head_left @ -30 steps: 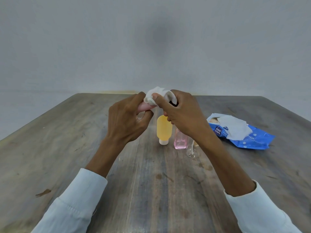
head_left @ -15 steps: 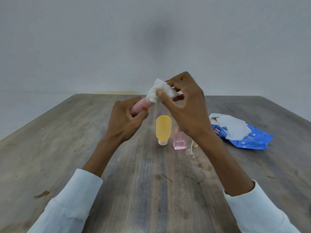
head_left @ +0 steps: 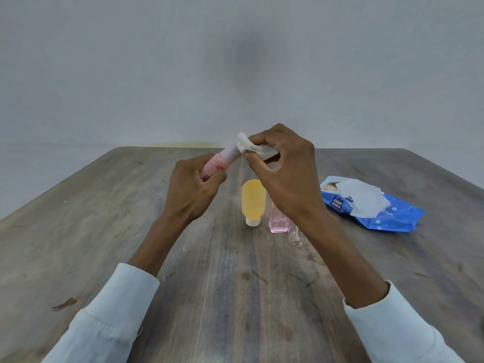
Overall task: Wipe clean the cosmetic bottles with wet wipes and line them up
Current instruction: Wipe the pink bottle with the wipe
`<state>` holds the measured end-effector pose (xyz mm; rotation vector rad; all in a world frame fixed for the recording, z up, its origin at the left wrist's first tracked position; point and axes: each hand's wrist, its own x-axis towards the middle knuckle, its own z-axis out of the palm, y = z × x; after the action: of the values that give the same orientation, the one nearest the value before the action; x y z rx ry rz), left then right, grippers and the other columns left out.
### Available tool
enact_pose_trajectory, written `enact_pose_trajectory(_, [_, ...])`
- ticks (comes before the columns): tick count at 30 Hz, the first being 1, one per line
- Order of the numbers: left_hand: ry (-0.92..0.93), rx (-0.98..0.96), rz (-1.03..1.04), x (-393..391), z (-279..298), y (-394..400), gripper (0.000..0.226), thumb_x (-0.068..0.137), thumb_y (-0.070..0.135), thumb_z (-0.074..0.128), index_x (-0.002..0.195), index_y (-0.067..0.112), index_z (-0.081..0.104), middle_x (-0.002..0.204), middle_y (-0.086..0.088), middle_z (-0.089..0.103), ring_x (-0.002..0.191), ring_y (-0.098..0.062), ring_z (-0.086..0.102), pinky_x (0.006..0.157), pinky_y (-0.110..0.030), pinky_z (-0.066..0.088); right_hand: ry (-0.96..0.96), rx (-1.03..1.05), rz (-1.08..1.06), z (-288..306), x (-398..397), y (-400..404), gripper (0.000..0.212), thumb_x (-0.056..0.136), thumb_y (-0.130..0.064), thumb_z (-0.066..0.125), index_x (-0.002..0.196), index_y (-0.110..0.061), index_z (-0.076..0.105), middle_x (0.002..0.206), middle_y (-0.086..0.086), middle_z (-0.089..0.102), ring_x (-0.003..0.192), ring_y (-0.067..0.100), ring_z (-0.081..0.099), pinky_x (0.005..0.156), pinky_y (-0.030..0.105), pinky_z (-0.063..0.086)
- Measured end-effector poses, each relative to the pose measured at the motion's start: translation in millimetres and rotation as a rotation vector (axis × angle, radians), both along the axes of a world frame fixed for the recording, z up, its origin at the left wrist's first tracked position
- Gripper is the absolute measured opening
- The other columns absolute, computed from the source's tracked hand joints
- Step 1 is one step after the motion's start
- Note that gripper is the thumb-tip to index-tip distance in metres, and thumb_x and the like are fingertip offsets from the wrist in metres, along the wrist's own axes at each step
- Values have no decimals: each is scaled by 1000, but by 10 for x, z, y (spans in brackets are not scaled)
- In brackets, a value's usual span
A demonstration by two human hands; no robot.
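Sliding outward since 0.5 s ago, the right hand (head_left: 285,176) pinches the wet wipe (head_left: 255,148) at the pink bottle's (head_left: 225,161) tip, left hand (head_left: 191,189) gripping its base above the desk (head_left: 104,231).

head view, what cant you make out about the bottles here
- Clear bottle: the right hand's wrist hides its upper part.
- Square pink bottle: top behind the same hand.
- Pink tube: lower end inside the left hand, tip under the wipe; label unreadable.

Soft even light, faint shadow on wall (head_left: 248,56), wide-angle edge warp.
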<state>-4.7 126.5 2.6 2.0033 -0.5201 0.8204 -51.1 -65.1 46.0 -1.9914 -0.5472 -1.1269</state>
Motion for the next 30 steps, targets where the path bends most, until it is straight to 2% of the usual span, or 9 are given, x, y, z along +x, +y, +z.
enact_pose_trajectory(2, [-11, 28, 0, -4, -7, 7, 22, 87, 17, 68, 68, 16, 58, 57, -5, 50, 51, -10, 37, 52, -36, 32, 18, 29, 15, 4, 1, -8, 9, 92, -19, 80, 101, -19, 80, 92, -9, 71, 86, 7, 65, 72, 22, 53])
enact_pose_trajectory(4, [-35, 66, -14, -24, -2, -5, 20, 86, 20, 65, 69, 12, 58, 56, -7, 49, 50, -12, 36, 52, -35, 31, 13, 52, -3, 14, -12, -14, 10, 92, -19, 80, 101, -20, 80, 92, -12, 70, 86, 5, 65, 73, 14, 50])
enact_pose_trajectory(7, [-82, 104, 9, -45, 32, 7, 25, 84, 21, 63, 64, 25, 49, 53, 2, 42, 49, -14, 34, 52, -31, 28, 26, 88, 12, 27, -28, -21, 11, 92, -18, 80, 103, -19, 80, 93, -14, 70, 87, 0, 65, 73, 6, 46])
enact_pose_trajectory(12, [-70, 63, 73, -22, 39, 58, 28, 82, 29, 59, 61, 29, 42, 52, 3, 40, 48, -16, 35, 52, -31, 28, 72, 72, 93, 5, -60, 39, 8, 93, -20, 80, 101, -22, 80, 93, -13, 73, 90, 7, 68, 73, 16, 52])
enact_pose_trajectory(17, [-116, 161, 40, -76, 31, 23, 18, 83, 23, 63, 69, 26, 52, 53, 0, 48, 47, -21, 45, 51, -30, 32, 102, 119, 56, 7, -23, 2, 12, 94, -17, 77, 104, -24, 78, 94, -12, 73, 88, 7, 67, 76, 20, 52])
enact_pose_trajectory(21, [-75, 38, 66, -60, 17, -33, 27, 83, 22, 62, 63, 26, 44, 53, 3, 38, 49, -14, 34, 52, -32, 28, 193, 165, 89, 6, -40, 9, 4, 96, -22, 76, 100, -24, 77, 88, -10, 75, 85, 13, 71, 77, 28, 57])
enact_pose_trajectory(24, [-69, -16, 97, -54, 23, -8, 26, 85, 24, 59, 66, 34, 44, 55, 6, 39, 50, -17, 36, 52, -31, 29, 382, 274, 222, -17, -50, 62, 3, 95, -16, 77, 98, -17, 75, 89, -2, 78, 82, 20, 77, 77, 34, 64])
enact_pose_trajectory(28, [-152, 99, 112, -94, 19, -60, 4, 90, 27, 55, 90, 31, 53, 61, 7, 48, 50, -16, 45, 51, -25, 31, 562, 500, 370, -27, -91, 113, 6, 98, -6, 73, 103, -8, 72, 99, 10, 79, 79, 17, 80, 73, 24, 63])
enact_pose_trajectory(30, [-171, 135, 92, -85, -3, -68, 2, 91, 27, 54, 92, 27, 53, 61, 6, 49, 49, -16, 46, 50, -26, 32, 604, 624, 427, -12, -87, 93, 7, 99, -4, 71, 106, -5, 71, 99, 10, 79, 78, 17, 80, 74, 24, 63])
